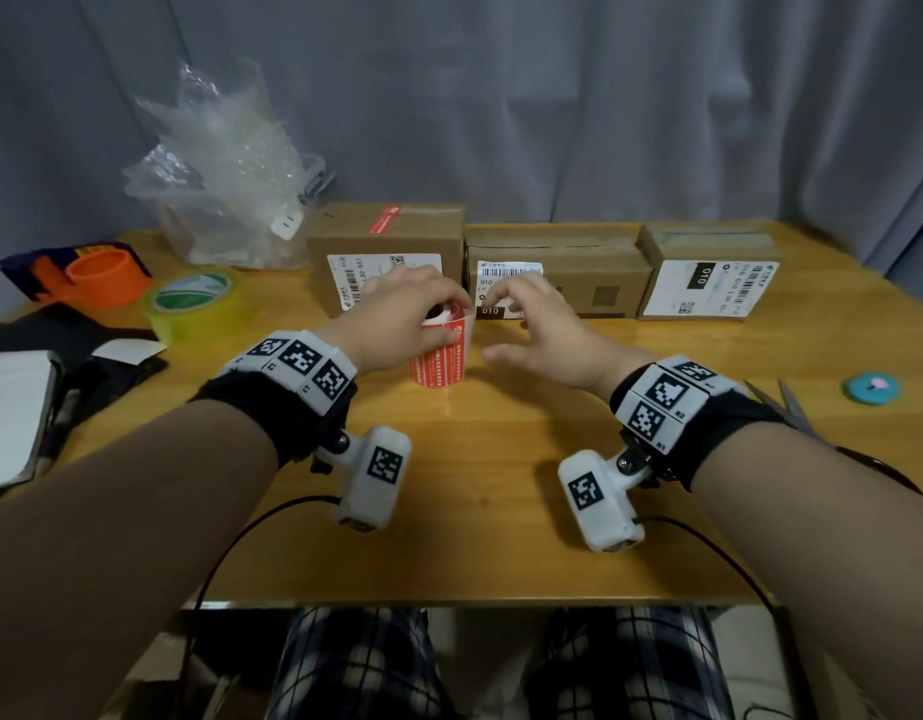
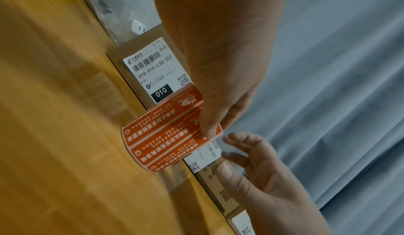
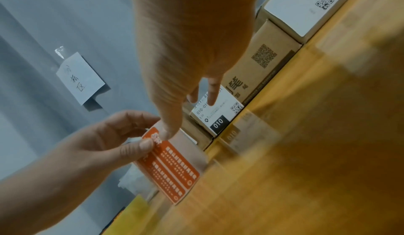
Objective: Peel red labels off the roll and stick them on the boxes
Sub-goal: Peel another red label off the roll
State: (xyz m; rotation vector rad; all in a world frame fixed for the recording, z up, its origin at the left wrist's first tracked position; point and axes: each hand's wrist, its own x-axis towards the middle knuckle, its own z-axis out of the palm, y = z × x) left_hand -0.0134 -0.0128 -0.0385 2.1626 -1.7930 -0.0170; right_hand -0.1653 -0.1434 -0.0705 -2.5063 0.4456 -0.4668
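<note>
Label roll [image 1: 438, 356] pinched steady by left hand [image 1: 402, 314]; right hand [image 1: 532, 324], loose-fingered and empty beside roll, best lifting label corner slowly.

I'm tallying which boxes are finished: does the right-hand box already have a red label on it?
No. In the head view the right-hand box shows only a white shipping label; the red one sits on the left-hand box.

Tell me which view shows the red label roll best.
Left wrist: the red label roll shows several labels unblocked, the left hand gripping its top. The head view hides its top behind that hand; the right wrist view shows one side only.
</note>
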